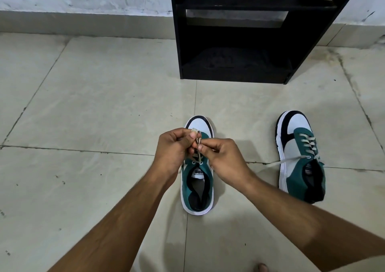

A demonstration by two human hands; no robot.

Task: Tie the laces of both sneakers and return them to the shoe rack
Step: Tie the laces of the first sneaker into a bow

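Note:
Two green, white and black sneakers stand on the tiled floor, toes pointing away from me. Over the near sneaker (197, 186), in the middle, my left hand (175, 149) and my right hand (224, 157) pinch its grey laces (199, 144) above the tongue. The hands hide most of the lacing. The other sneaker (300, 157) sits to the right with its lace loose, one end trailing left across the floor (277, 163). The black shoe rack (235, 32) stands beyond the shoes against the wall.
Pale floor tiles (93, 105) spread to the left and right of the shoes. A grey skirting and white wall (83, 1) run behind the rack. A toe of my foot (262, 267) shows at the bottom edge.

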